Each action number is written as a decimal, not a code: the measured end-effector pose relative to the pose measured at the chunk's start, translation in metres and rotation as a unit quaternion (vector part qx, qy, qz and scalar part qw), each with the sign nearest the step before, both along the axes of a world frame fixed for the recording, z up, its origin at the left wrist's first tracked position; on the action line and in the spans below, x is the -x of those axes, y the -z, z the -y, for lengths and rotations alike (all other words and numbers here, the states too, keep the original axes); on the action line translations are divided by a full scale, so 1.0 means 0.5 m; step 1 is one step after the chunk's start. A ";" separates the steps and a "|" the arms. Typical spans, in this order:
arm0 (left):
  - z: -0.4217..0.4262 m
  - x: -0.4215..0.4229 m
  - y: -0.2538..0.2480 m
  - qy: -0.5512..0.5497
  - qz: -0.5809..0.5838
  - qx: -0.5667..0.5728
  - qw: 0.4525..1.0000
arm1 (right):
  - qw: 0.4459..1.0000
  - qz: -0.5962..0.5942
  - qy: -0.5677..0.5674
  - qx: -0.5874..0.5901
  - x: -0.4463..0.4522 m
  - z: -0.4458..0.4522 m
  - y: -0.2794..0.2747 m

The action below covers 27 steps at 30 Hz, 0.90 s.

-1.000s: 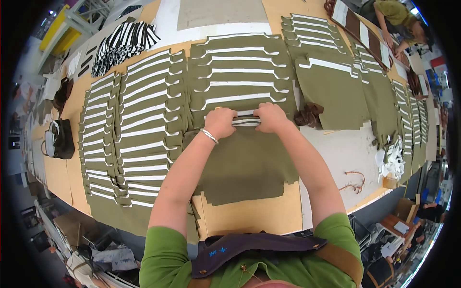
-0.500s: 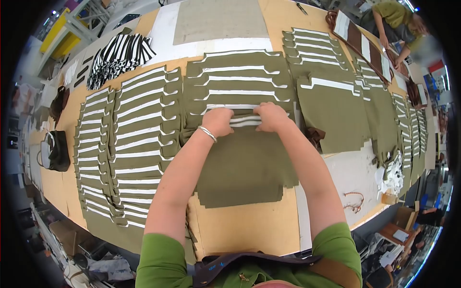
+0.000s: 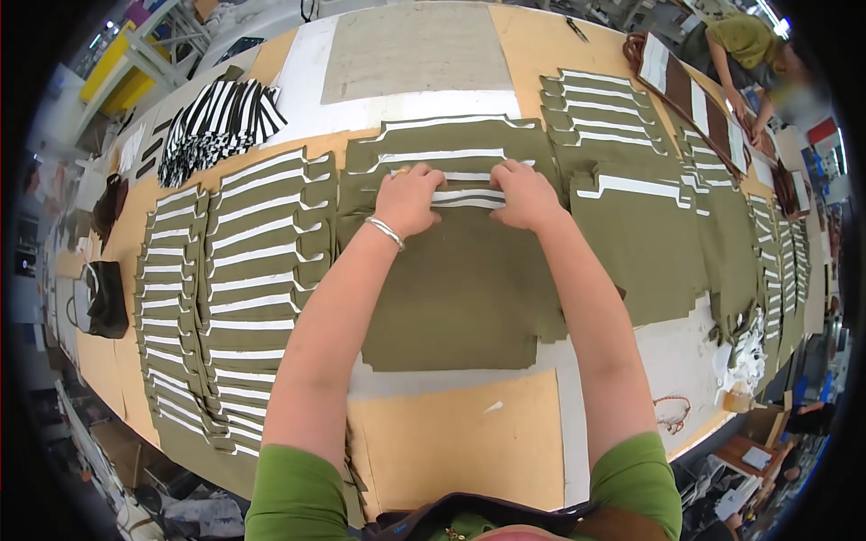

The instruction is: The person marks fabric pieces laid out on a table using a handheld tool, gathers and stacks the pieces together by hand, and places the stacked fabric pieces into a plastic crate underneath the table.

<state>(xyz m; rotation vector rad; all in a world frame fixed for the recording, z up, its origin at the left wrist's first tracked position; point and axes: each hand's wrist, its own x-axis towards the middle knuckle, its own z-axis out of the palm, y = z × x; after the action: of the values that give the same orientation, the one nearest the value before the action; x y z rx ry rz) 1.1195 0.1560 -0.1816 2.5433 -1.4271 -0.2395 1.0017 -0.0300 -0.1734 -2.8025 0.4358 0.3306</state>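
Observation:
My left hand, with a silver bangle at its wrist, is closed on the white-striped far edge of the olive fabric panels. Level with it, my right hand grips the same edge, fingers over the top. Between the hands, gathered white strips lie close together, and the panels hang or lie toward me. Just beyond my fingers are more overlapping olive panels, each with a white strip along its edge. My thumbs are partly hidden.
Rows of white-striped olive panels lie left, with more panels right. A black-and-white striped bundle and a dark bag are at the left. Brown straps lie far right, near another person.
Both hands have moved forward, away from me, with the gathered panels. Fewer separate white strips show beyond them. The panels' near edge has shifted forward, uncovering grey surface.

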 end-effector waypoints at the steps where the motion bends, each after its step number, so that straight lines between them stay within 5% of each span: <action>1: 0.007 -0.003 0.008 -0.032 -0.034 -0.020 0.999 | 1.000 -0.009 0.014 -0.003 -0.007 0.001 0.013; 4: 0.034 -0.030 -0.019 -0.010 -0.108 -0.143 0.984 | 0.992 -0.127 0.007 -0.010 -0.043 0.016 -0.014; 6: 0.049 -0.044 -0.067 -0.009 -0.116 -0.140 0.983 | 0.994 -0.102 -0.027 0.006 -0.055 0.029 -0.049; 10: 0.056 -0.114 0.004 -0.050 -0.024 -0.033 0.998 | 0.997 0.071 0.016 0.032 -0.089 0.058 -0.016; 17: 0.047 -0.132 0.020 -0.109 0.008 -0.014 0.994 | 0.991 0.090 0.093 0.018 -0.098 0.078 0.072; 21: -0.020 -0.183 0.040 -0.284 -0.019 0.049 0.957 | 0.966 0.086 0.209 0.121 -0.060 0.090 0.043; 27: -0.085 -0.203 0.010 -0.339 -0.189 -0.025 0.921 | 0.937 0.010 0.318 -0.147 -0.052 0.138 0.048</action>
<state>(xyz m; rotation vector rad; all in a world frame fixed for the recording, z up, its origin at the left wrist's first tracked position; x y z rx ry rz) 1.2209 0.1985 -0.1866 2.6545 -0.3665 -0.5996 1.0275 -0.0990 -0.1974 -2.2199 1.1382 0.1971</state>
